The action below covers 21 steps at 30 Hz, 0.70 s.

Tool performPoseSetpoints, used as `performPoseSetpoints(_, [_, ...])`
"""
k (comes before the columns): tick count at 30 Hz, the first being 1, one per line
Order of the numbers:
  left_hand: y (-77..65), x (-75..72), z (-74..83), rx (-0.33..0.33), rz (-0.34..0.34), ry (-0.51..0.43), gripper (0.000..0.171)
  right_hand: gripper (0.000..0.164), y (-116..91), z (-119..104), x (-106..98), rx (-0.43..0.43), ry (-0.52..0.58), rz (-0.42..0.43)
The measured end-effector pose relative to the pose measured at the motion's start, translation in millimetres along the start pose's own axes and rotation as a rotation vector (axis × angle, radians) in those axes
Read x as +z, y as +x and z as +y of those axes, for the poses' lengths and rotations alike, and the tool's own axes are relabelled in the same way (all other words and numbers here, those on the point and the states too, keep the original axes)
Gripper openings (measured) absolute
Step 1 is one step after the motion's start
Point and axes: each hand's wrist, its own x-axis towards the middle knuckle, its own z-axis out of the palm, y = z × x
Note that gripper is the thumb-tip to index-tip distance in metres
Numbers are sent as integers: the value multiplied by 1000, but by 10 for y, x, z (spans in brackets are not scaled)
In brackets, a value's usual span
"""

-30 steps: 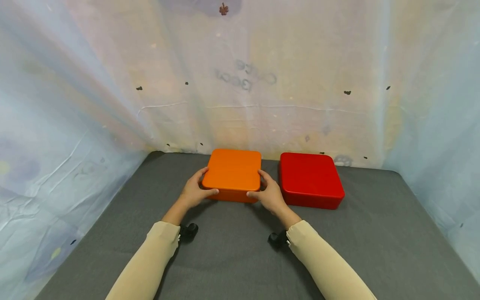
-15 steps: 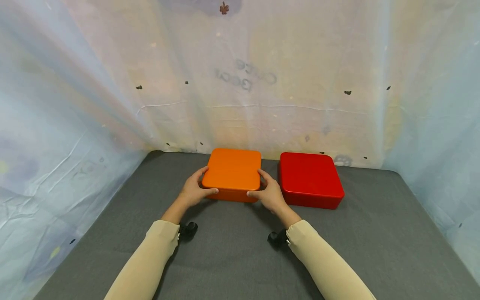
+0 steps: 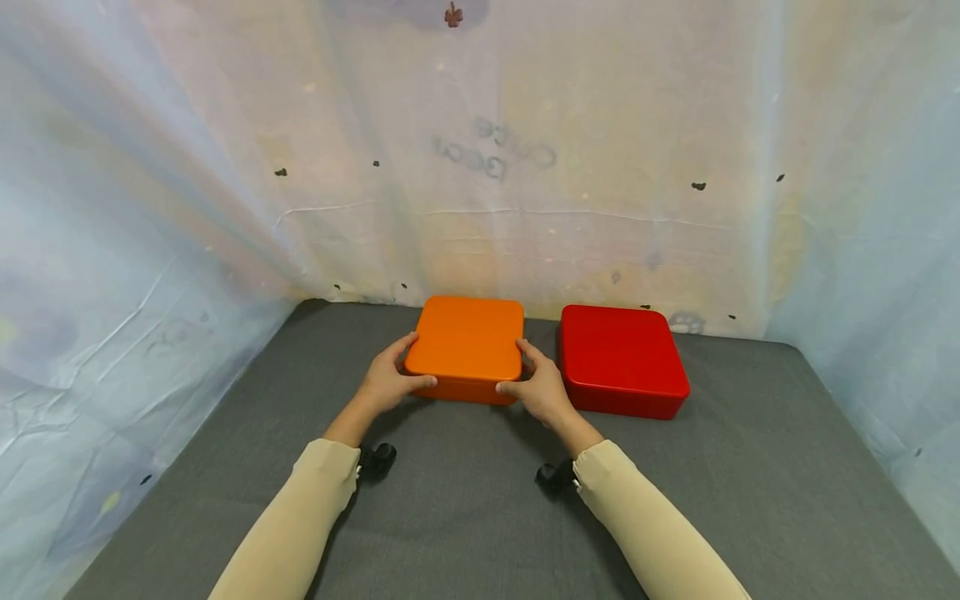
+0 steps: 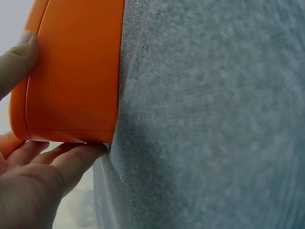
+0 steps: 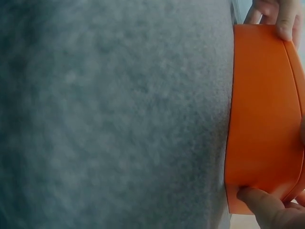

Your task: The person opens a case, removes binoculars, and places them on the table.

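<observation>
An orange box (image 3: 467,337) with rounded corners and a smooth top sits on the grey cloth surface, a thin seam running round it below the top. My left hand (image 3: 386,382) grips its left side near the front corner, thumb on the front face and fingers along the side. At the opposite front corner, my right hand (image 3: 538,387) holds the box in the same way. The left wrist view shows the left fingers (image 4: 78,160) against the box's side, low by the cloth. In the right wrist view the right hand (image 5: 276,210) is partly cut off by the frame.
A red box (image 3: 622,358) of similar shape stands just right of my right hand. Behind both boxes hangs a pale printed curtain (image 3: 600,167), which also lines the left and right sides. Grey cloth (image 3: 465,500) covers the surface. A black wrist device (image 3: 377,460) shows below my left wrist.
</observation>
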Motion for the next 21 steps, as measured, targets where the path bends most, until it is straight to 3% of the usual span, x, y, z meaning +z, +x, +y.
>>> performPoseSetpoints(21, [31, 19, -8, 7, 18, 15, 99, 87, 25, -24, -52, -18, -67, -12])
